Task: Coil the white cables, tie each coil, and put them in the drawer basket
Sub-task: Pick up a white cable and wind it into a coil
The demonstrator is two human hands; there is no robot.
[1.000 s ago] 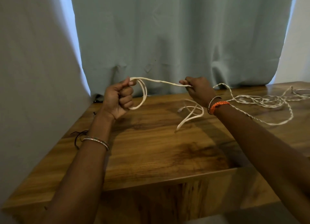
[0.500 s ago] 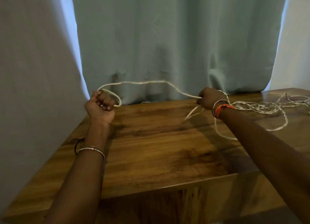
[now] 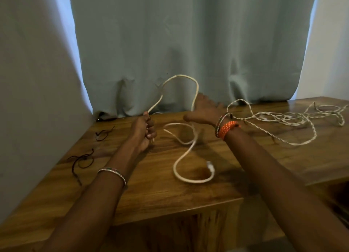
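Left hand (image 3: 144, 132) is fisted around the cable (image 3: 188, 157) near the table's (image 3: 132, 204) back left, fingers curled tight on it. From the fist the cable arcs up in front of the curtain (image 3: 188, 44) and comes down at the right hand (image 3: 203, 111). That hand is spread, fingers straight and apart, with the cable running past the thumb side; it looks draped there, not pinched. The rest snakes across the wood and ends at a white plug (image 3: 210, 166).

Step in hand, by my reading: laying on the next loop.

- Keep the fist as anchor and match each loop to the last.
- Let the tail slide freely so the plug does not snag.
- Keep it clear of the twisted cable (image 3: 283, 119), heaped to the right.

Two dark ties (image 3: 85, 159) lie at far left. No basket in view.
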